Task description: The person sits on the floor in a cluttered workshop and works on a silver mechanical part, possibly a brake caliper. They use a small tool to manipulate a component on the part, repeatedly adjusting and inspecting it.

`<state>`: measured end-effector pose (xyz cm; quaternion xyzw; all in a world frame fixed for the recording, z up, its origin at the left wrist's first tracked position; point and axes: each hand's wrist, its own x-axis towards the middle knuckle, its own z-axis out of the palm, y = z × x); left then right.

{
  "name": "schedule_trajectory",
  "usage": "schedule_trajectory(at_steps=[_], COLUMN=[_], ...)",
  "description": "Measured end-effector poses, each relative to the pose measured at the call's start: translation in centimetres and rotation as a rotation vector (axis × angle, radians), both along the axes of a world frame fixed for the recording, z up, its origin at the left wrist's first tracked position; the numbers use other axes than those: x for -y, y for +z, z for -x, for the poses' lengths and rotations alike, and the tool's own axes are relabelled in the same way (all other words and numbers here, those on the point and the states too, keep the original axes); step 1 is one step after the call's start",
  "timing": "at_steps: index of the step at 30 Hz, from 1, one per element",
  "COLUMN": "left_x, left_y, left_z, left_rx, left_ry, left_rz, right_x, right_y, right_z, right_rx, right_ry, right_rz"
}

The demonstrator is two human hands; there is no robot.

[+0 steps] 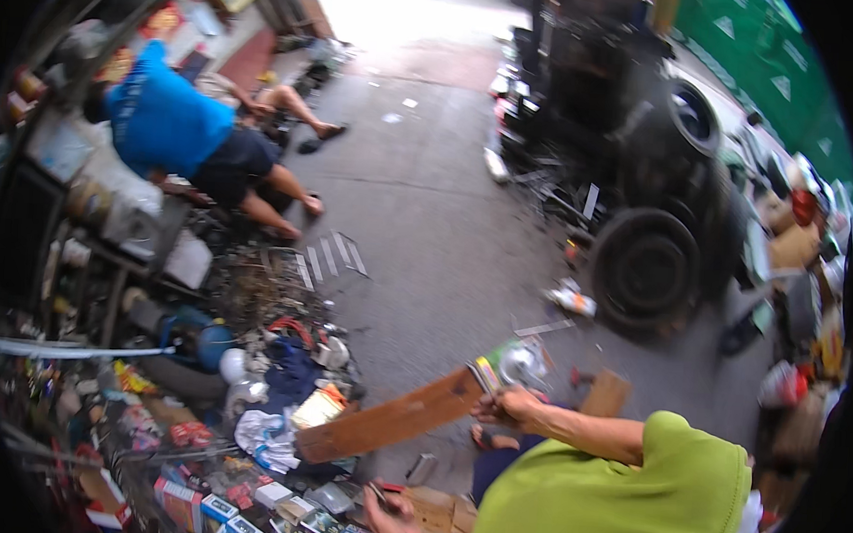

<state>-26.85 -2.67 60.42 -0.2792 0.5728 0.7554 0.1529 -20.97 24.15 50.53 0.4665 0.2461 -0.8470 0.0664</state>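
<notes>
- The bare right hand point(511, 406) has its fingers curled inward.
- The bare right forearm point(587, 431) runs rightward behind those fingers, nearly level, to a short lime-green fabric sleeve point(692, 445).
- The bare left hand point(394, 527) sits lower left of the right fingers, well apart, its own fingers partly bent.
</notes>
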Motion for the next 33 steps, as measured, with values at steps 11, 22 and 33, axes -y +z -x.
schedule_trajectory(at_steps=[11,22,33], left_x=[-7.3,-16.5,-14.1], left_y=[-7.2,-1.8,-20.2], left_z=[-12.0,-9.5,-6.9], left_rx=[0.091,0.164,0.285], left_ry=[0.354,0.108,0.425], left_rz=[-0.261,-0.036,-0.155], right_x=[-9.2,-14.4,-25.1], right_y=[-2.7,-2.0,-24.6], right_z=[-2.4,-3.2,-4.2], right_rx=[-0.004,-0.135,0.007], right_ry=[0.375,0.092,0.03], right_rz=[-0.118,-0.094,-0.045])
